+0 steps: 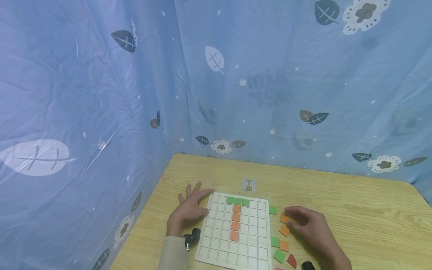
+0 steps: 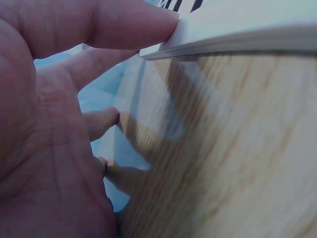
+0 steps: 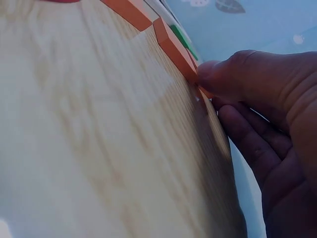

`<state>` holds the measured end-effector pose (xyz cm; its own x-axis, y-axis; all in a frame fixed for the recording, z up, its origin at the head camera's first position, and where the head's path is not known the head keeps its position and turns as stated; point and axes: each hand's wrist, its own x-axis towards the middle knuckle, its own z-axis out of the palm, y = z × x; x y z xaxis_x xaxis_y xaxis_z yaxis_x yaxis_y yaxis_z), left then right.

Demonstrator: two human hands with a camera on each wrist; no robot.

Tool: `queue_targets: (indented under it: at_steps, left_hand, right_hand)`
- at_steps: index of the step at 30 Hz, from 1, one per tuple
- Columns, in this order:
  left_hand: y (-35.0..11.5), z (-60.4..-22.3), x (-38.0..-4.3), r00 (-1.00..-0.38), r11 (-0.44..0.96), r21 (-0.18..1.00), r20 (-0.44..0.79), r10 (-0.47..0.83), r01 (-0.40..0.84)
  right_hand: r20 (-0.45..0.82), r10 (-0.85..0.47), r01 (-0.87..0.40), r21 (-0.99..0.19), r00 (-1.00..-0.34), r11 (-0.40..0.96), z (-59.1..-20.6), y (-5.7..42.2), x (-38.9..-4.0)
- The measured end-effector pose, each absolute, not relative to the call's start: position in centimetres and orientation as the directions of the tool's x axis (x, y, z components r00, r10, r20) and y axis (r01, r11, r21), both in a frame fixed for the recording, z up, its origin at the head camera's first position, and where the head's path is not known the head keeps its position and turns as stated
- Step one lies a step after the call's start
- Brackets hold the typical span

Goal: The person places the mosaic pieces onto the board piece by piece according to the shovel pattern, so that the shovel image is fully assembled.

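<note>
A white grid board [image 1: 221, 249] lies on the table, bearing a row of green square tiles [image 1: 237, 201] near its top and a column of orange square tiles [image 1: 236, 225] below. Fingers spread, my left hand [image 1: 190, 206] rests along the board's upper left edge; its thumb [image 2: 143, 22] touches the board's side in the left wrist view. To the right of the board, my right hand [image 1: 310, 227] pinches an orange square tile [image 1: 284, 218] between thumb and fingers. Another orange tile [image 3: 176, 52] lies against that thumb in the right wrist view.
Beside the board's right edge lie loose green tiles [image 1: 279, 256], an orange tile [image 1: 284, 246] and a red quarter-round piece [image 1: 291, 261]. Behind the board is a small card [image 1: 248, 185] printed with a grid picture. A blue patterned curtain [image 1: 256, 93] borders the wooden table [image 1: 364, 210].
</note>
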<state>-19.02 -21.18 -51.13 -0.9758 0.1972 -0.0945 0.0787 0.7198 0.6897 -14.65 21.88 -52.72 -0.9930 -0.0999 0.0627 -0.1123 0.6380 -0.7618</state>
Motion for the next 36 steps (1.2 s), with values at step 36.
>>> queue_targets:
  at_steps: [36]
  left_hand:
    - [-21.4,-51.1,-19.1,-0.973,0.715,0.695,-0.098,0.210,0.084]
  right_hand:
    - [0.264,-0.167,-0.310,-0.731,-0.950,0.608,-50.1,20.4,-13.7]
